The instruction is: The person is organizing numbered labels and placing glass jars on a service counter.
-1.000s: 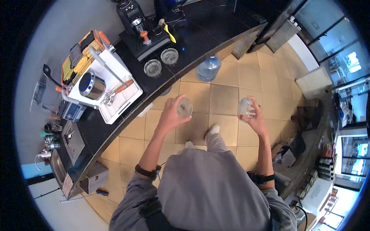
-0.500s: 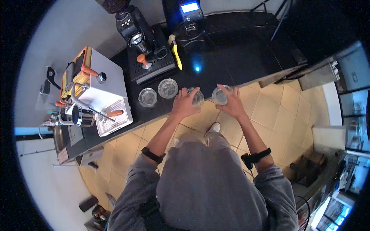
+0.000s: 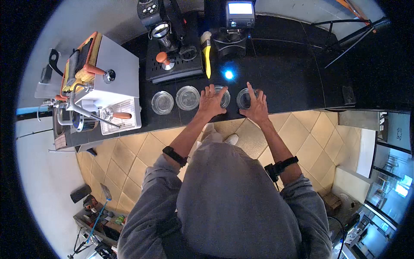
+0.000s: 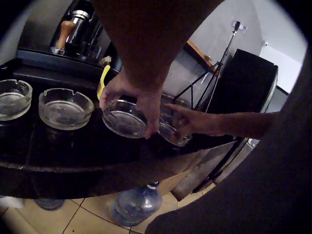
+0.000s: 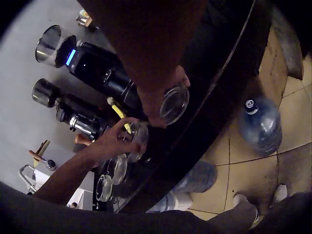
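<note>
Four-notched round glass ashtrays stand in a row along the black counter's front. My left hand grips a glass ashtray across its rim, thumb on one side and fingers on the other. Beside it to the right, my right hand holds another glass ashtray at its sides, with the index finger stretched out in the head view. Both held ashtrays are at counter level, partly covered by the fingers. Further left sit an ashtray and, at the end, one more ashtray, both untouched.
Behind the ashtrays are a coffee grinder, an orange-handled tamper and a yellow brush. A white espresso machine stands at left. The black counter extends right. A water bottle stands on the floor below.
Both hands have carried their ashtrays from over the floor to the counter, beside the other two. The hands have come closer together, and the head view has turned toward the counter.
</note>
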The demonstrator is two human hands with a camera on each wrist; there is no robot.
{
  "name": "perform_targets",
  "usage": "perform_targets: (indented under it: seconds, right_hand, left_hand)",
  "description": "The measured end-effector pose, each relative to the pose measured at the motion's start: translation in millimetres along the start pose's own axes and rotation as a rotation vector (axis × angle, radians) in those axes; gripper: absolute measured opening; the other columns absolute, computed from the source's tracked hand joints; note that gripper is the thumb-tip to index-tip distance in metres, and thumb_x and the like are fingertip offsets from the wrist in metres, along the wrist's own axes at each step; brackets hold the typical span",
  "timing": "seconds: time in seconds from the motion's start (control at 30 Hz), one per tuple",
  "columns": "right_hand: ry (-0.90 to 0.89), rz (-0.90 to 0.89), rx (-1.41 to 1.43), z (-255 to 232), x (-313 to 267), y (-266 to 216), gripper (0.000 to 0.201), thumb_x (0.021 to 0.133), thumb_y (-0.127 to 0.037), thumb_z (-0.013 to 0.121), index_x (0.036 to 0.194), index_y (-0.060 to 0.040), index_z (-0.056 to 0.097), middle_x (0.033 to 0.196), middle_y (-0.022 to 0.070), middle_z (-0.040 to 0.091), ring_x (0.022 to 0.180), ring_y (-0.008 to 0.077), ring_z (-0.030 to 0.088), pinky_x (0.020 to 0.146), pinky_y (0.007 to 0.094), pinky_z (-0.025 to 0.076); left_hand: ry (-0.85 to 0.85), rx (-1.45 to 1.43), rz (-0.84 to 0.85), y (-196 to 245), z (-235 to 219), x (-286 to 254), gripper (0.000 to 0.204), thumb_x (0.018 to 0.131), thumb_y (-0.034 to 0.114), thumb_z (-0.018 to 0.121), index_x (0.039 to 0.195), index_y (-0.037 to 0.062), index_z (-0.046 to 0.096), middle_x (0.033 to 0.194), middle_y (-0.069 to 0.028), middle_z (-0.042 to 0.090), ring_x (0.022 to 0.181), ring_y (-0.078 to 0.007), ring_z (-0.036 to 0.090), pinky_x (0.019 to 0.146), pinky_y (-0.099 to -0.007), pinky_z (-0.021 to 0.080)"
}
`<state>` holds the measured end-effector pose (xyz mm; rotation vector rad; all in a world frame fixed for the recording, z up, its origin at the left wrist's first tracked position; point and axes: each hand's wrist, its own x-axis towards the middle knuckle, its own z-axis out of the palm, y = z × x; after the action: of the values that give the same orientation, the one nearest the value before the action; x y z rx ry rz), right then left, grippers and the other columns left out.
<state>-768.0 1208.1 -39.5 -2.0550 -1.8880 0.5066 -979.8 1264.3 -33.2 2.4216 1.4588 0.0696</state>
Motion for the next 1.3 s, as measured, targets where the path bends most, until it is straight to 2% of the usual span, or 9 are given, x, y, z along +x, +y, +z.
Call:
perform_targets:
  seconds: [0.2,0.27,0.4,0.5,0.57,0.63,0.8,1.23,1.3]
  right_hand:
    - [-0.052,0.018,0.0,5,13,-10,0.128,0.052,-0.027,0.091,0.155,-0.0296,0.015,0.131,0.0255,0.042,0.119,0.0455,0.045,0.097,0.0536,0.046]
    - [-0.049,0.026,0.005,8,16,-13,0.128,0.052,-0.027,0.091,0.155,-0.0288,0.015,0.132,0.0256,0.041,0.12,0.0456,0.044,0.098,0.0535,0.045]
    - [0.029,-0.02,0.059,14,13,-9,0.127,0.056,-0.027,0.091,0.156,-0.0206,0.013,0.137,0.0264,0.037,0.124,0.0461,0.04,0.103,0.0511,0.042]
    - [0.076,-0.054,0.187,18,10,-1,0.126,0.058,-0.026,0.091,0.156,-0.0147,0.013,0.141,0.0262,0.032,0.13,0.0457,0.036,0.107,0.05,0.039]
    - [0.092,-0.079,0.277,20,6,7,0.125,0.058,-0.024,0.091,0.155,-0.0121,0.013,0.143,0.0258,0.031,0.132,0.045,0.034,0.109,0.0497,0.037]
    - [0.06,0.006,0.373,19,2,8,0.125,0.059,-0.02,0.091,0.155,-0.0102,0.013,0.145,0.0243,0.029,0.134,0.0428,0.033,0.111,0.0483,0.036]
    - [0.066,0.028,0.386,20,2,8,0.124,0.059,-0.018,0.091,0.155,-0.009,0.013,0.145,0.0235,0.031,0.134,0.0408,0.036,0.111,0.0465,0.037]
    - [0.125,0.028,0.441,20,1,0,0.121,0.063,-0.017,0.089,0.155,-0.0096,0.011,0.141,0.0237,0.036,0.13,0.0407,0.042,0.108,0.0465,0.039]
    - [0.124,0.026,0.427,19,1,-1,0.121,0.064,-0.017,0.089,0.155,-0.0094,0.01,0.141,0.0237,0.036,0.13,0.0407,0.041,0.109,0.0467,0.038]
  left_hand:
    - [-0.046,-0.048,0.02,-8,0,9,0.098,0.054,0.035,0.089,0.142,0.0274,0.045,0.13,-0.0222,0.044,0.12,-0.0386,0.045,0.098,-0.0499,0.039]
    - [-0.009,0.019,0.058,-10,3,11,0.101,0.057,0.036,0.087,0.146,0.0287,0.039,0.128,-0.023,0.045,0.12,-0.0407,0.044,0.098,-0.0505,0.04]
    - [-0.057,-0.009,0.026,-7,0,10,0.102,0.059,0.034,0.086,0.148,0.0256,0.038,0.137,-0.0247,0.041,0.125,-0.0404,0.042,0.1,-0.0512,0.038]
    - [0.033,-0.065,0.033,-6,1,7,0.1,0.062,0.027,0.084,0.149,0.0215,0.035,0.144,-0.0252,0.036,0.13,-0.0411,0.039,0.103,-0.0526,0.036]
    - [0.141,-0.158,0.258,-2,2,3,0.097,0.065,0.021,0.082,0.149,0.0185,0.035,0.149,-0.0248,0.031,0.133,-0.0419,0.036,0.107,-0.0534,0.033]
    - [0.121,-0.167,0.269,-1,7,2,0.094,0.066,0.018,0.08,0.149,0.0181,0.036,0.148,-0.0235,0.033,0.134,-0.0422,0.036,0.109,-0.0533,0.031]
    - [0.11,-0.083,0.27,-9,15,9,0.084,0.068,0.014,0.078,0.145,0.0119,0.043,0.146,-0.0228,0.037,0.135,-0.0379,0.038,0.11,-0.0526,0.03]
    - [0.112,-0.114,0.359,-10,12,3,0.078,0.07,0.016,0.08,0.141,0.0111,0.047,0.146,-0.0197,0.038,0.136,-0.0362,0.037,0.111,-0.0519,0.028]
    - [0.033,-0.186,0.342,-12,9,1,0.057,0.084,0.005,0.06,0.14,0.0077,0.049,0.148,-0.0194,0.038,0.14,-0.0342,0.034,0.112,-0.0534,0.029]
